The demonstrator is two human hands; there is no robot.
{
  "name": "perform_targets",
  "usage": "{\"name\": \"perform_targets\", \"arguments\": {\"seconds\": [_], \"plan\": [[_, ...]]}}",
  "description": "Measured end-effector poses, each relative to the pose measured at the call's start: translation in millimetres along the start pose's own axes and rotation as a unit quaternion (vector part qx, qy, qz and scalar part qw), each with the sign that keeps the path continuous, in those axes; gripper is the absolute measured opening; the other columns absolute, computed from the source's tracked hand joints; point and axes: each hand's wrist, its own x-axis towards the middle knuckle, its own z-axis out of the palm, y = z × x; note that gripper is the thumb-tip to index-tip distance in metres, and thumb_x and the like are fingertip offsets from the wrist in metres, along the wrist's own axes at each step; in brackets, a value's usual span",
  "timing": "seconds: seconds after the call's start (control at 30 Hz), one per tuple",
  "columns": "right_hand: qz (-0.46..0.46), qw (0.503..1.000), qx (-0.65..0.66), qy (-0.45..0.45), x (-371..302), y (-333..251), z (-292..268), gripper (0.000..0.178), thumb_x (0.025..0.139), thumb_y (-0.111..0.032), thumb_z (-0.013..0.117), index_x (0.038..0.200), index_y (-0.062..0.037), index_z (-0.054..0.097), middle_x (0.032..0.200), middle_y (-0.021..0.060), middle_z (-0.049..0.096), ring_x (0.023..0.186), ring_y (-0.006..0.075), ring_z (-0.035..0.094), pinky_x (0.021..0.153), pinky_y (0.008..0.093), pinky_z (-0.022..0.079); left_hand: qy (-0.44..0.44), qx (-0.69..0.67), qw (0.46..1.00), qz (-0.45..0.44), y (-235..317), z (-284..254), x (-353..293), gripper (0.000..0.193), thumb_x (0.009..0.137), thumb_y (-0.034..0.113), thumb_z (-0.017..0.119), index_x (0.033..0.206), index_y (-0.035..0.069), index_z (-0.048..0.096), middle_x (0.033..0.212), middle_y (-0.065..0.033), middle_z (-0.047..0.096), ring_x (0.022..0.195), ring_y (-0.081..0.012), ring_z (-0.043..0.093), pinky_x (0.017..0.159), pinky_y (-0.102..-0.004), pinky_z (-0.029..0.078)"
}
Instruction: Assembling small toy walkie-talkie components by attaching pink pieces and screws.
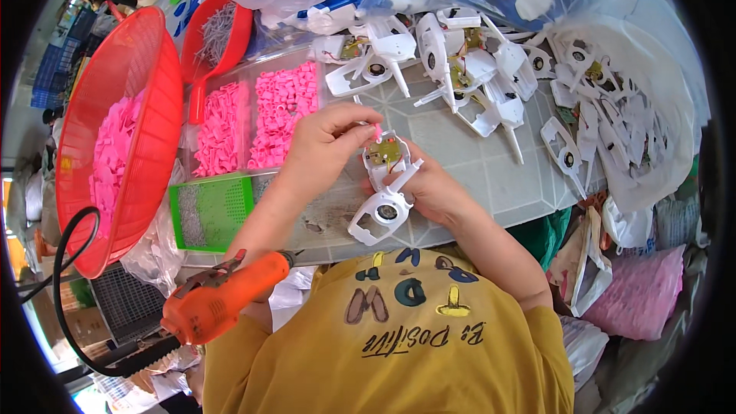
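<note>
My right hand (438, 190) is closed around a white plastic housing (369, 227) just in front of my chest. The housing lies opened, with a green circuit board (383, 153) and thin red wires in its upper part and a round black speaker (386, 211) in the lower part. At the housing's upper edge, my left hand (326, 142) pinches a small pink plastic piece (377, 132) between thumb and fingertips. Nearest to my left hand stands a clear tray holding small pink pieces (284, 111) and longer pink pieces (221, 126) in separate compartments.
A green box (218, 241) of small screws sits by my left forearm. Left are a red basket (157, 69) of pink parts, a red scoop (197, 100) of grey pins and an orange electric screwdriver (222, 303). White housings (491, 103) and a filled plastic bag (667, 146) lie right.
</note>
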Motion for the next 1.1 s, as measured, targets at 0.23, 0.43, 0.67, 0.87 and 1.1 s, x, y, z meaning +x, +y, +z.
{"name": "perform_targets", "arguments": {"seconds": [0.23, 0.43, 0.67, 0.87, 1.1], "plan": [[0.001, 1.000, 0.012, 0.007, -3, -2, 1, 0.068, 0.081, 0.005, 0.067, 0.144, -0.0082, 0.042, 0.125, 0.0141, 0.062, 0.102, 0.0281, 0.070, 0.089, 0.0427, 0.057, -0.005, 0.152, 0.988, -0.038, 0, 13, 5, 0.017, 0.090, 0.006, 0.068, 0.105, 0.001, 0.075, 0.085, -0.0019, 0.071, 0.062, -0.0049, 0.057, 0.056, -0.0204, 0.046], [-0.004, 1.000, 0.001, -0.002, -2, -1, 0, 0.064, 0.081, 0.003, 0.068, 0.140, -0.0082, 0.044, 0.123, 0.0131, 0.063, 0.102, 0.0264, 0.070, 0.088, 0.0412, 0.057, -0.009, 0.146, 0.989, -0.022, -6, 14, 10, 0.017, 0.091, 0.004, 0.067, 0.105, -0.001, 0.074, 0.087, -0.0033, 0.071, 0.059, -0.0058, 0.056, 0.052, -0.0209, 0.045], [-0.005, 1.000, -0.005, -0.003, -2, -1, -1, 0.064, 0.081, 0.003, 0.069, 0.139, -0.0077, 0.045, 0.120, 0.0125, 0.063, 0.101, 0.0243, 0.069, 0.086, 0.0400, 0.057, -0.025, 0.179, 0.983, 0.016, -7, 15, 13, 0.017, 0.090, 0.000, 0.066, 0.104, -0.004, 0.073, 0.092, -0.0062, 0.070, 0.058, -0.0076, 0.057, 0.051, -0.0227, 0.044], [-0.013, 1.000, -0.012, 0.002, -1, 2, -2, 0.066, 0.082, 0.003, 0.069, 0.142, -0.0078, 0.043, 0.121, 0.0126, 0.063, 0.101, 0.0251, 0.069, 0.088, 0.0402, 0.056, -0.048, 0.202, 0.978, -0.010, -5, 13, 18, 0.017, 0.091, 0.005, 0.066, 0.105, -0.002, 0.074, 0.090, -0.0063, 0.070, 0.056, -0.0069, 0.056, 0.050, -0.0233, 0.044], [-0.010, 1.000, -0.019, 0.003, 0, 0, 5, 0.073, 0.083, -0.002, 0.070, 0.148, -0.0108, 0.038, 0.124, 0.0127, 0.063, 0.102, 0.0269, 0.069, 0.090, 0.0435, 0.056, -0.049, 0.330, 0.939, 0.089, -13, 4, 14, 0.026, 0.092, 0.016, 0.066, 0.113, 0.001, 0.072, 0.106, -0.0157, 0.072, 0.097, -0.0278, 0.070, 0.084, -0.0358, 0.055]]}}
